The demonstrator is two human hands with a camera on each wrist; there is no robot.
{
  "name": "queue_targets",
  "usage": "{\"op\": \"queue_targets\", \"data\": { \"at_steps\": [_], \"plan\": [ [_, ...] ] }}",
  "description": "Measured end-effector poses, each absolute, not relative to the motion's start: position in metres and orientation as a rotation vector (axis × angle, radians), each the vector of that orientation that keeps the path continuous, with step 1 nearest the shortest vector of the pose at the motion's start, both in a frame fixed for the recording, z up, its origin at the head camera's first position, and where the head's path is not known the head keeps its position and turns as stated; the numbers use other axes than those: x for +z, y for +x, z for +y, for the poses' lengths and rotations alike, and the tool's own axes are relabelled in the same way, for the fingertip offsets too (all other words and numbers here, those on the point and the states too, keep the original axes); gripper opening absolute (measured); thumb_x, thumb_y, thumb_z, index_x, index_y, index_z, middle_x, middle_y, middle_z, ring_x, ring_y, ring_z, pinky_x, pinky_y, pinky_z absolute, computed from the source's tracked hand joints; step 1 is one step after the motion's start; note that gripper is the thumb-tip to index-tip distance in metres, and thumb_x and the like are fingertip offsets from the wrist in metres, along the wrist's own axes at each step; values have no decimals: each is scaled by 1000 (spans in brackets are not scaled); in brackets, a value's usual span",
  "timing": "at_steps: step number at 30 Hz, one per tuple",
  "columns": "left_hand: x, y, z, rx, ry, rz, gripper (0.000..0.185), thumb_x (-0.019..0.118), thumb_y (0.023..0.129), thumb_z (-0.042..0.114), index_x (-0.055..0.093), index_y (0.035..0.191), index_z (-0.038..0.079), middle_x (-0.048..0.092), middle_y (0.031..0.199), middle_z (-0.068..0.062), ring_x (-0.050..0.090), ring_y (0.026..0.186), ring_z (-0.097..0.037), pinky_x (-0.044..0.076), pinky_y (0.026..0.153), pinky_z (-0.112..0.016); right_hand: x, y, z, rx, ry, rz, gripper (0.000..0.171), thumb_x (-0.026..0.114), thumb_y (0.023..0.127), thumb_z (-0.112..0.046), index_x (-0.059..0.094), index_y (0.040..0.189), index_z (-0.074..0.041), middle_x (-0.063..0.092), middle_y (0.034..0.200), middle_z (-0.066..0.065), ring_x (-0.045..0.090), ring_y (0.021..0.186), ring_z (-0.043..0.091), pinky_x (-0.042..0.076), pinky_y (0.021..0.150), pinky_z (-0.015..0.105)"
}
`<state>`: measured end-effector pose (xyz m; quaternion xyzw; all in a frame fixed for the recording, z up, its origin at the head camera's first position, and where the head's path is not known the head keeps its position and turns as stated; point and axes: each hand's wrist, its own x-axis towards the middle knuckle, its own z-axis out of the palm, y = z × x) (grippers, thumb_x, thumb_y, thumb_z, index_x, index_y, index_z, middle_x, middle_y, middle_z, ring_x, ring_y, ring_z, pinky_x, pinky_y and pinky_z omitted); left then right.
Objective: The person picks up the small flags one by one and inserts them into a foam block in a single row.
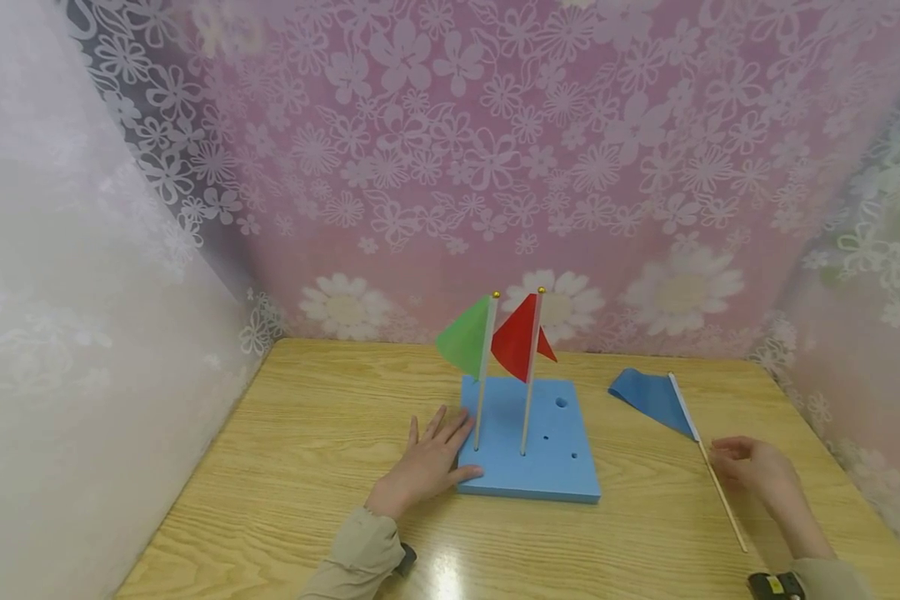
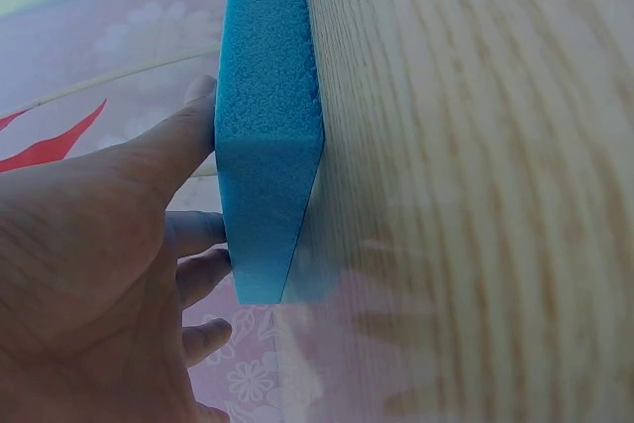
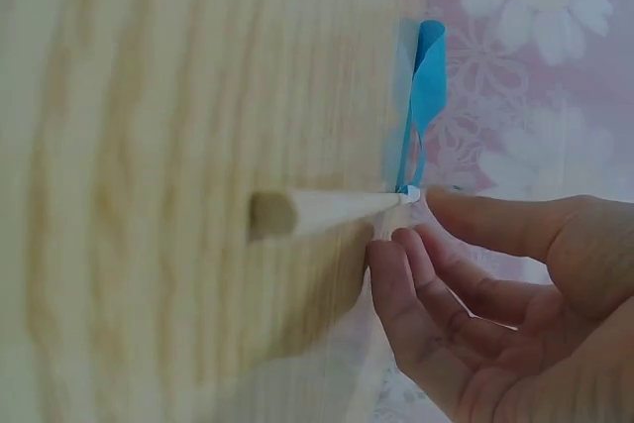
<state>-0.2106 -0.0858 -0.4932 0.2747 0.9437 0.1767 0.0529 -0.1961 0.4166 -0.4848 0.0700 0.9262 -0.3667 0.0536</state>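
Observation:
A blue foam block lies on the wooden table, with a green flag and a red flag standing upright in its holes. My left hand rests flat against the block's left edge with its fingers straight. In the left wrist view its thumb presses the block's side. A blue flag lies on the table to the right. My right hand pinches the flag's thin stick between thumb and fingertips, just below the blue cloth.
Flowered pink and white curtains close in the table at the back and on both sides. The block shows several unused holes to the right of the flags. Bare tabletop lies left of the block and in front of it.

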Motion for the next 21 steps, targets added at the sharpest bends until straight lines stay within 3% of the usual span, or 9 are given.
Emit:
{"op": "queue_targets", "data": {
  "at_steps": [7, 21],
  "plan": [
    [-494, -212, -86, 524, 829, 2875, 80, 57, 100, 54, 28, 162, 13, 23, 168, -6, 10, 156, -37, 6, 118, -72, -487, -199, 416, -966, 188, 2789, 50, 70, 96, -26, 61, 119, 17, 73, 95, 16, 67, 73, 14, 55, 63, 32],
    [-492, -210, -85, 539, 830, 2875, 79, 57, 100, 52, 29, 161, 11, 23, 168, -6, 11, 156, -37, 7, 118, -72, -487, -201, 412, -880, 199, 2805, 42, 69, 93, -19, 62, 113, 17, 71, 90, 13, 65, 72, 13, 54, 63, 34]
  ]
}}
